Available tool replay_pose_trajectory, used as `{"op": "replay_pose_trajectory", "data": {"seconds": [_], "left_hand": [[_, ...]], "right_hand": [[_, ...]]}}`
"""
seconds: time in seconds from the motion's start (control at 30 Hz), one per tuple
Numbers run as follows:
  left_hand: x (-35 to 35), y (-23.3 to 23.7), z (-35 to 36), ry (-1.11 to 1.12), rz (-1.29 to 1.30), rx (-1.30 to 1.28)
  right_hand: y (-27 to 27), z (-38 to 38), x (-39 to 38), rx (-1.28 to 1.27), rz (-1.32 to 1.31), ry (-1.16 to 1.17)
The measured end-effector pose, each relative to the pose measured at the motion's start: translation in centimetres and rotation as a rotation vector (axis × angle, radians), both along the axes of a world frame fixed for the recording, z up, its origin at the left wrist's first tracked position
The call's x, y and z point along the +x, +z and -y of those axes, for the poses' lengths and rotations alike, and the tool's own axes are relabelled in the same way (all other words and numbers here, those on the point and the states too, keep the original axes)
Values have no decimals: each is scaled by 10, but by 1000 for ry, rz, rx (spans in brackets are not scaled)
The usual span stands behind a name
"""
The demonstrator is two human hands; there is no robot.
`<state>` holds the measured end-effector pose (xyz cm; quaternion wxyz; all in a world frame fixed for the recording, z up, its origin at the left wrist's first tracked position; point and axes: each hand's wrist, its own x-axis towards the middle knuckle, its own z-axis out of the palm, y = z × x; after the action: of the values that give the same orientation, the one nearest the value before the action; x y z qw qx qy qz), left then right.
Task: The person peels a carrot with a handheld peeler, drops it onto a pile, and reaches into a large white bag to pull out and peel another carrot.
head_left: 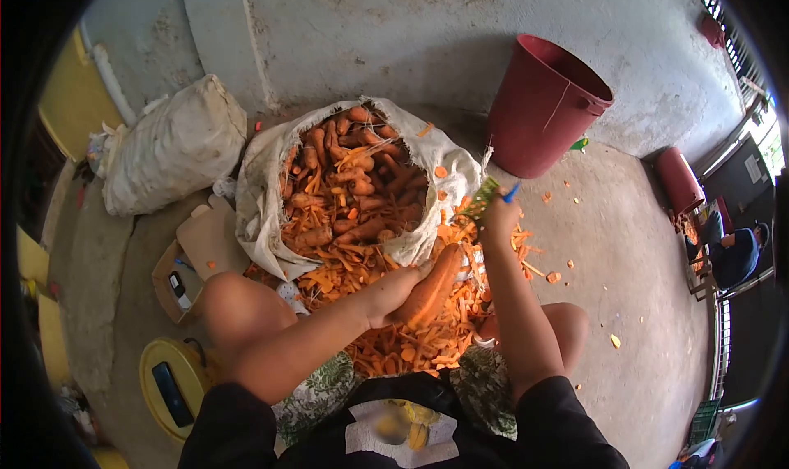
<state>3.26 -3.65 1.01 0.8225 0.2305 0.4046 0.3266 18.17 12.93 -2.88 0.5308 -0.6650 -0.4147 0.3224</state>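
My left hand [394, 295] is wrapped round a large, partly peeled carrot [436, 288], which slants up and to the right over my lap. Up and to the right of it, my right hand [500, 216] holds a small tool with a blue end [511, 193], apart from the carrot; its working part is hard to make out. Beside that hand is something yellow-green [479, 200]. An open white sack [261, 198] full of carrots [362, 186] lies in front of me. Orange peelings [411, 346] cover the floor between my legs.
A tall red bin [538, 112] stands at the back right. A stuffed white sack [177, 144] leans at the left, above an open cardboard box [215, 243]. A phone [173, 393] rests on a yellow lid [154, 356]. Another person [734, 255] sits at the far right.
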Motion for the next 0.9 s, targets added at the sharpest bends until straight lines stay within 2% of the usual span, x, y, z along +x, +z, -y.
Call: {"op": "replay_pose_trajectory", "data": {"seconds": [0.07,0.13,0.17,0.2,0.27,0.3,0.33,0.37,0.4,0.43,0.5,0.53,0.6,0.63,0.67,0.7,0.77,0.8,0.83,0.9], "left_hand": [[-1,-8,-2,23,93,-14],[-4,-5,-9,211,110,-85],[-6,-14,-13,267,145,-127],[-8,-25,-17,268,149,-127],[-12,-41,-23,254,284,15],[-14,-41,-24,144,393,155],[-12,-38,-23,141,392,153],[-8,-32,-22,277,359,9],[-6,-30,-22,414,324,-136],[-8,-38,-23,415,325,-137],[-16,-62,-26,197,453,88],[-13,-47,-20,198,453,86],[-7,-17,-11,-25,-51,87],[-5,-16,-6,-92,3,141],[2,-1,2,-37,11,148],[1,-1,1,-25,43,89],[-2,-10,-4,31,117,26],[-7,-22,-11,74,159,28],[-10,-28,-15,132,232,-20],[-14,-54,-26,186,258,6]], "right_hand": [[-19,-21,17,13,-378,-41],[20,9,0,31,-336,-7],[36,29,-11,21,-254,138],[43,45,-23,10,-171,282],[39,71,-45,18,-153,409],[45,87,-57,47,-158,429],[50,99,-62,75,-163,449],[35,96,-60,195,157,453],[36,96,-59,194,157,451],[37,97,-59,162,136,442],[35,90,-58,129,113,436],[27,76,-53,167,139,342],[6,29,-26,174,107,175],[6,9,-9,79,95,97],[14,6,-1,175,27,1],[19,-2,7,75,-73,-52],[15,2,8,128,-140,3],[32,14,1,186,-202,62],[46,34,-10,180,-196,196],[40,60,-32,162,-130,337]]}}
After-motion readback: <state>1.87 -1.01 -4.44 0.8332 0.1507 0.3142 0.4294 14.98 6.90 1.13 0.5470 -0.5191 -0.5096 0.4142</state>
